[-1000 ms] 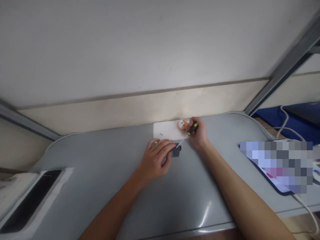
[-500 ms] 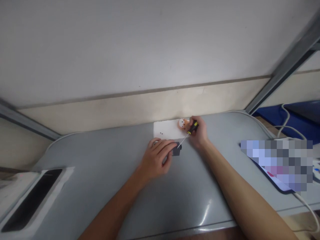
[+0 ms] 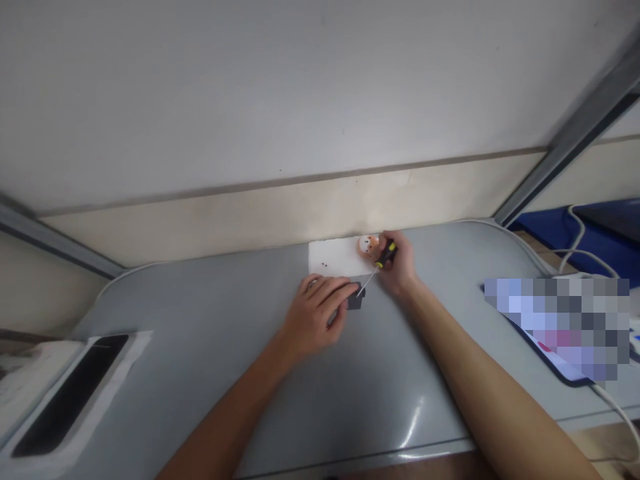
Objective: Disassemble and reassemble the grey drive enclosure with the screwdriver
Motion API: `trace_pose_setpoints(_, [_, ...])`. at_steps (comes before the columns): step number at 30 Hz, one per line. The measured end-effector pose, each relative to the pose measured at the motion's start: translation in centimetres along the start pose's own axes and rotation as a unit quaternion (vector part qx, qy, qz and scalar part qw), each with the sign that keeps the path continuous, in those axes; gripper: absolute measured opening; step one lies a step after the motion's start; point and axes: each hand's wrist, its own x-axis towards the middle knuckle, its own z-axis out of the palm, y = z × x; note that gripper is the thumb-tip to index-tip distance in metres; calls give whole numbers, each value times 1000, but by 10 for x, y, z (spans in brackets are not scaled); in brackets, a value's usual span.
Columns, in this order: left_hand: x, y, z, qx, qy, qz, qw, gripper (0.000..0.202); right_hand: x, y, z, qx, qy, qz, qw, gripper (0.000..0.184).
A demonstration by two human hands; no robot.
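Note:
My right hand (image 3: 400, 263) is closed round the black and yellow handle of a screwdriver (image 3: 387, 254). Its thin metal shaft slants down to the left, and the tip meets a small dark grey block-like part (image 3: 355, 298) on the table. My left hand (image 3: 320, 310) grips that part from the left, its fingers laid over the top and covering much of it. Just behind the hands lies a white sheet (image 3: 335, 255) with a few tiny dark bits, perhaps screws (image 3: 325, 265). An orange and white round figure (image 3: 369, 245) sits on the sheet beside my right hand.
On the right, a tablet-like device (image 3: 570, 370) with a blurred-out screen lies on the grey table (image 3: 215, 320), with a white cable (image 3: 617, 407) beside it. At the left is a black flat panel (image 3: 75, 393) on white material. A wall (image 3: 250, 217) closes off the back.
The whole view has shifted slightly. Both hands keep their hold, and the screwdriver tip stays on the dark part with no clear movement.

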Motion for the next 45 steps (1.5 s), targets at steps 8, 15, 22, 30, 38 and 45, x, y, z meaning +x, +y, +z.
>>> trace_pose_setpoints(8, [-1,-1,1,2,-9,4,1000,35,-4,4,6,14,22,1,1000,28])
trace_pose_setpoints(15, [2,0,1,8,3,3,1000,27,-1,-2,2,20,23,-5,1000,30])
trace_pose_setpoints(22, [1,-3,1,59,1,33,998,29,1,-6,-3,40,-8,-20,999,32])
trace_pose_setpoints(30, [1,-4,3,60,8,23,998,27,-1,-5,-2,46,-4,-38,998,33])
trace_pose_setpoints(38, [0,-5,4,41,1,14,999,30,2,-5,-4,42,1,-41,998,32])
trace_pose_setpoints(45, [-1,-6,4,35,3,10,999,28,4,-3,-6,47,-2,-42,998,33])
